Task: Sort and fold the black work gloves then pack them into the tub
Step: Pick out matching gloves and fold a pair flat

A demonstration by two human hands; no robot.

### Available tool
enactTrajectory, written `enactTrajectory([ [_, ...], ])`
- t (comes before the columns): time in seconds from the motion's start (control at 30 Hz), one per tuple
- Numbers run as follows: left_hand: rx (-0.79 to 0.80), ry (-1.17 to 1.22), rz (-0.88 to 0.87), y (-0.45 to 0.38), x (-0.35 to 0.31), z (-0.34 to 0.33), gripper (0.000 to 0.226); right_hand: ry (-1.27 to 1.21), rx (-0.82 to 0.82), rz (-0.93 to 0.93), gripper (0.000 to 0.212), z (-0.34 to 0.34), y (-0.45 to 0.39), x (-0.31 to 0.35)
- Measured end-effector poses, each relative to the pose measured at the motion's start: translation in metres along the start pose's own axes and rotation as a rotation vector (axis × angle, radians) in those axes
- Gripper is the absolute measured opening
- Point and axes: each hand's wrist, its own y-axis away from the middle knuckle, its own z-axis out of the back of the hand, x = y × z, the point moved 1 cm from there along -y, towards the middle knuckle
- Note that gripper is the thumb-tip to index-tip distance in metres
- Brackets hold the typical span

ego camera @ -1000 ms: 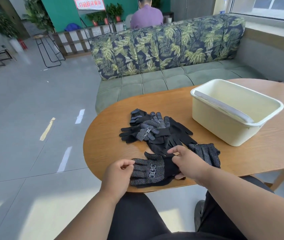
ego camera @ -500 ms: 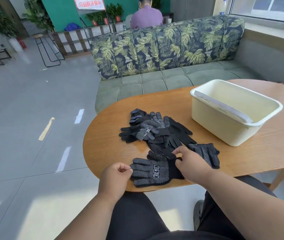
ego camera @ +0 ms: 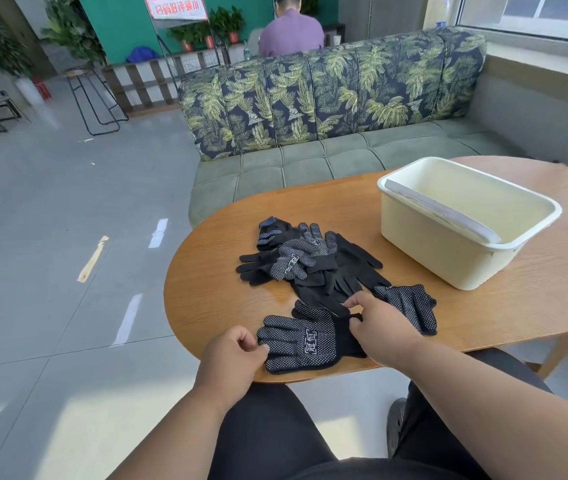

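Note:
A black dotted work glove (ego camera: 305,342) lies flat near the front edge of the oval wooden table (ego camera: 535,299), fingers pointing left. My left hand (ego camera: 232,358) pinches its fingertips. My right hand (ego camera: 381,325) pinches its cuff. Behind it sits a loose pile of black gloves (ego camera: 305,259). Another dotted glove (ego camera: 410,304) lies just right of my right hand. The cream plastic tub (ego camera: 427,247) stands at the right of the table, with nothing in it.
A green sofa with a leaf-print back (ego camera: 327,98) runs behind the table. A person in a purple shirt (ego camera: 291,32) sits beyond it, back turned. Metal stools (ego camera: 92,98) and potted plants stand at the far left on the grey floor.
The near glove has been pulled out flat and a little toward the table's front edge; my left hand now pinches its fingertips and my right hand grips the cuff.

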Motion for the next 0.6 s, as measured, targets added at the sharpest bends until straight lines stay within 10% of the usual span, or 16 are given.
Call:
enactTrajectory([
  [0.6, 0.101, -0.098, -0.074, -0.0014, 0.0043, 0.0104, 0.004, 0.086, -0.061, 0.006, 0.024, -0.0049, -0.0002, -0.0041],
])
